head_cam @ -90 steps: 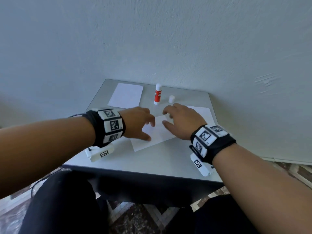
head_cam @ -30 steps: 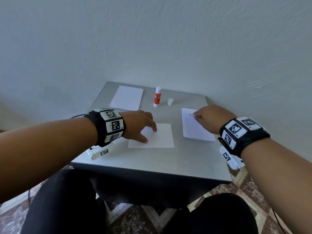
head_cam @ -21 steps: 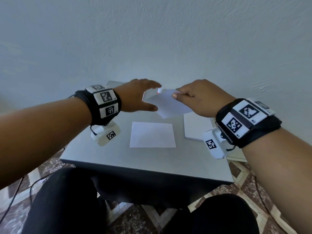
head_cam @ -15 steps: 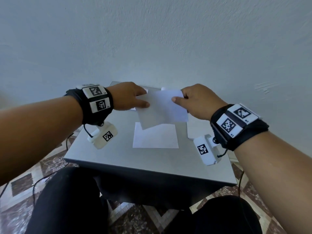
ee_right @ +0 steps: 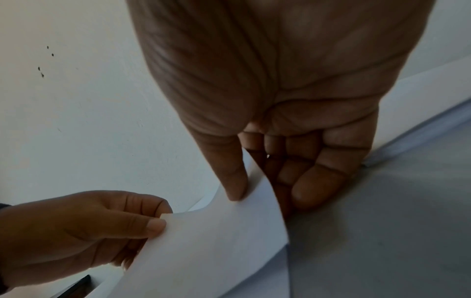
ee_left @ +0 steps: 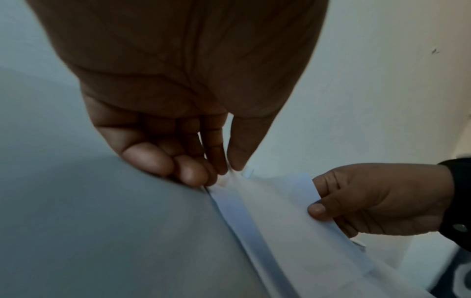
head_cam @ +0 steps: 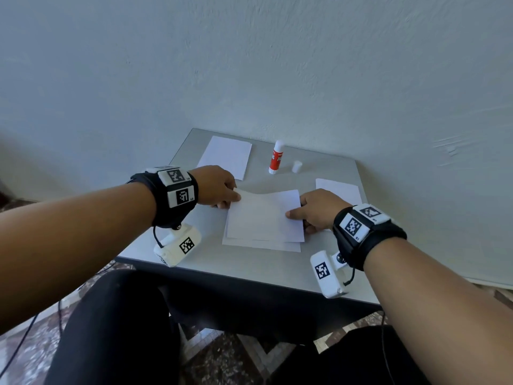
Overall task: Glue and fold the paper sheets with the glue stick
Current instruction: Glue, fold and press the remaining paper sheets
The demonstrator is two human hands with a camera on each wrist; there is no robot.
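Note:
A white paper sheet (head_cam: 263,215) hangs slightly bowed just above a second sheet (head_cam: 261,245) that lies flat on the grey table (head_cam: 249,268). My left hand (head_cam: 234,197) pinches the upper sheet's far left corner between thumb and fingers (ee_left: 230,169). My right hand (head_cam: 294,213) pinches its right edge, thumb on top and fingers beneath (ee_right: 254,191). The upper sheet sits nearly over the lower one, whose front and left edges show. The red and white glue stick (head_cam: 276,158) stands uncapped at the back, its white cap (head_cam: 296,166) beside it.
A sheet or pile of white paper (head_cam: 224,157) lies at the table's back left, and another pile (head_cam: 340,188) sits at the right, partly behind my right hand. The wall rises directly behind the table. My knees are under its front edge.
My right hand took a sheet off the right pile, my left hand joined it, and both have lowered the sheet from mid-air to just over the sheet on the table.

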